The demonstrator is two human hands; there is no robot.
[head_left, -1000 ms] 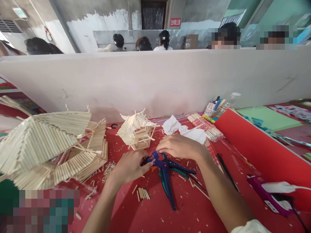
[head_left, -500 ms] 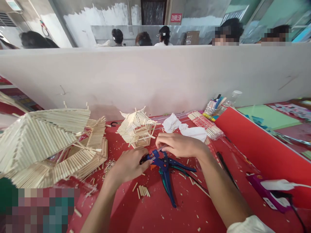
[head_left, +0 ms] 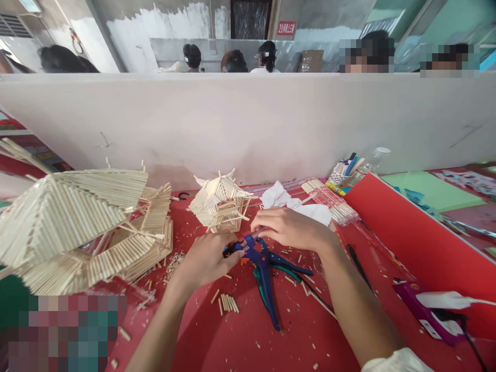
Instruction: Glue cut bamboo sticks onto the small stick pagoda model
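Short of the far edge of the red table (head_left: 310, 343), the left hand (head_left: 211, 254) grasps the blue tool (head_left: 264, 274) by its head, seemingly steadying it for the slim strip (head_left: 256, 234) the right hand (head_left: 291, 227) pinches.

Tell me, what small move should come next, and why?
Perhaps the right hand should gently adjust the thin strip it seems to pinch by the blue tool, since the left hand grips the tool's head and its handles stand spread.
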